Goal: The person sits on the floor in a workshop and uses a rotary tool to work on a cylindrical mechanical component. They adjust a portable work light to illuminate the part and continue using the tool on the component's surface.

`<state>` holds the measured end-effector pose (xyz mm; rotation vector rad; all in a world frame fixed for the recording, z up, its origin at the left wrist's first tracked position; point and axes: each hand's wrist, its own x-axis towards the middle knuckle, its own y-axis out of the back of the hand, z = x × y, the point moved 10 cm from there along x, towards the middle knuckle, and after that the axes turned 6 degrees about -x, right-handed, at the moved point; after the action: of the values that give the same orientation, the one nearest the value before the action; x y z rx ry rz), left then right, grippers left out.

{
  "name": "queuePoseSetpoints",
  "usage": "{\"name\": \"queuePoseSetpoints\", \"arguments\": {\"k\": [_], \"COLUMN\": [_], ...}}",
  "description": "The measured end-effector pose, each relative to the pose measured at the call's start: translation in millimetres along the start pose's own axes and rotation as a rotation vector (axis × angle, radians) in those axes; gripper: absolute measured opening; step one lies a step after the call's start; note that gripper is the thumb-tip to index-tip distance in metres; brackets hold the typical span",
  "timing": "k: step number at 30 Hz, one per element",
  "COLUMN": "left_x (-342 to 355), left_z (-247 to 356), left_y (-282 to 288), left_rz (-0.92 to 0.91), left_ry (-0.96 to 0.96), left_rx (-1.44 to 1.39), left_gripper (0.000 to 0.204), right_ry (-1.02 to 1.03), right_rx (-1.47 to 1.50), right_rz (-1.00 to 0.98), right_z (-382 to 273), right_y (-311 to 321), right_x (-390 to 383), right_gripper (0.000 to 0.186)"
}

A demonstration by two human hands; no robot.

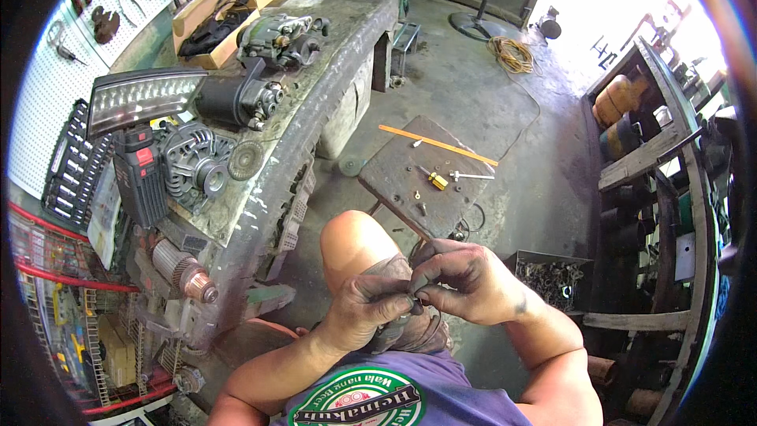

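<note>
Close together in front of my lap, my left hand [364, 312] and my right hand [467, 280] are both closed, fingertips pinched around a small dark part [416, 308]. Blackened fingers cover most of it, so its kind does not show. Just ahead stands a low, dark, worn square table [394, 181]. On it lie a long orange strip [441, 146], a yellow-handled screwdriver [436, 181], a thin silver tool [475, 177] and several small loose pieces of hardware. My bare knee [355, 238] is beside the table's near left corner.
A long workbench [347, 24] on the left carries an alternator [197, 166], a starter motor [236, 99], an armature [180, 268] and a work light [146, 99]. Wooden shelving [646, 162] lines the right. A metal bin [552, 276] sits by my right arm. Coiled cable [511, 55] lies on the floor.
</note>
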<state>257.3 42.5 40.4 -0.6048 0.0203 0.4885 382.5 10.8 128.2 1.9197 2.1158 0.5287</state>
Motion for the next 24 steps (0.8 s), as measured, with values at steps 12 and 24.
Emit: {"name": "queuePoseSetpoints", "arguments": {"k": [12, 24], "left_x": [0, 3], "left_z": [-3, -5], "left_y": [-3, -4], "left_rz": [-0.009, -0.051], "left_ry": [0.018, -0.013], "left_rx": [0.082, 0.085], "left_gripper": [0.026, 0.027], "right_ry": [-0.048, 0.049], "right_rx": [-0.034, -0.204], "right_rz": [-0.163, -0.259], "right_z": [-5, -19], "right_y": [0, -1], "right_x": [4, 13], "right_gripper": [0.013, 0.013]}}
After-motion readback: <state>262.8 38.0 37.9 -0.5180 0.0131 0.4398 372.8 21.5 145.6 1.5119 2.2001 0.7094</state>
